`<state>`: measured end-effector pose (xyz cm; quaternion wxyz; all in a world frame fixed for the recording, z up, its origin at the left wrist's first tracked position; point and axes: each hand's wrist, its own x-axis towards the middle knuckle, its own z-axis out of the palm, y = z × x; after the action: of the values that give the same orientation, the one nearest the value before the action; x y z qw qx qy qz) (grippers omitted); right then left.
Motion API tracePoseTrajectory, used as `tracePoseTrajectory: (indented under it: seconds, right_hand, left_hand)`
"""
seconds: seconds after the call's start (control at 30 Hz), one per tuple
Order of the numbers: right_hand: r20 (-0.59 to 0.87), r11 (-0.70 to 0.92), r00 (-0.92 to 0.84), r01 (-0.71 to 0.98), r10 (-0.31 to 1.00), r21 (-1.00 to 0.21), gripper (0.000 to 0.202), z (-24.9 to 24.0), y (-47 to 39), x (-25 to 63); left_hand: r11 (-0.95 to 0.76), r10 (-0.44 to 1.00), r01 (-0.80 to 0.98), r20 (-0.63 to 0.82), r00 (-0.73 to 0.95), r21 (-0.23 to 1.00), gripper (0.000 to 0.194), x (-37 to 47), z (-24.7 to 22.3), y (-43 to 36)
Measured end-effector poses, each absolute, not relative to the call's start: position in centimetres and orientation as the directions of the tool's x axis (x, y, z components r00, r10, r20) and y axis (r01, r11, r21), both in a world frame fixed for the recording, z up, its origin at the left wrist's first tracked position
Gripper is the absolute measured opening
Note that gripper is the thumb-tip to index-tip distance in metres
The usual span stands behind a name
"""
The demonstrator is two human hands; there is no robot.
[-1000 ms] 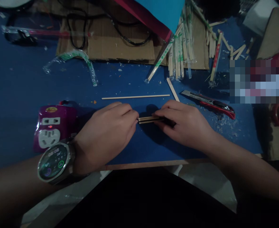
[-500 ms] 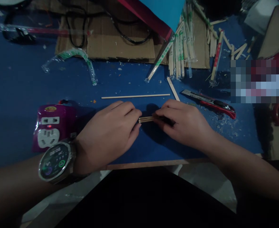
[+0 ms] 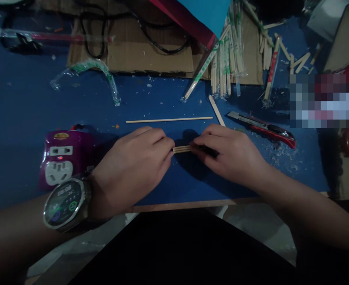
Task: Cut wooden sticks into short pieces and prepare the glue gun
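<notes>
A short bundle of thin wooden sticks [image 3: 182, 149] lies level between my two hands, close above the blue tabletop. The thumb and fingers of my right hand [image 3: 230, 152] are pinched round its right part, and they hide that end. My left hand [image 3: 135, 162] is closed, its fingertips pressed together at the left ends of the sticks. How much of the wood lies inside the left fingers is hidden. Just beyond my hands lies a long thin stick [image 3: 168, 120]. A flat wooden stick [image 3: 216, 111] rests past my right fingers, with a red and black box cutter [image 3: 263, 128] to its right.
A purple power socket [image 3: 60, 156] stands beside my left wrist, near my watch [image 3: 65, 202]. Wrapped chopsticks [image 3: 222, 71] and cardboard [image 3: 149, 57] with black cable lie at the back. Empty plastic wrapping [image 3: 88, 67] sits back left. The table's edge [image 3: 192, 205] runs in front of me.
My left hand has shifted slightly left, and its thumb and fingertips have come closer together at the stick ends. My right hand keeps its pinch in nearly the same place.
</notes>
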<state>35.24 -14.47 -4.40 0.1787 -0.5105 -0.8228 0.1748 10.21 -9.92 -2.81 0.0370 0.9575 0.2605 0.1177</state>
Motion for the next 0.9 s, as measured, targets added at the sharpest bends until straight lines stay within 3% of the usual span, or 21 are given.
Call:
tracePoseTrajectory:
  seconds: [0.9]
  right_hand:
    - [0.13, 0.433, -0.425, 0.767, 0.896, -0.474, 0.017, -4.39, -14.44, 35.34]
  left_hand:
    - [-0.872, 0.489, 0.472, 0.216, 0.845, 0.131, 0.036, 10.08, -2.81, -9.92]
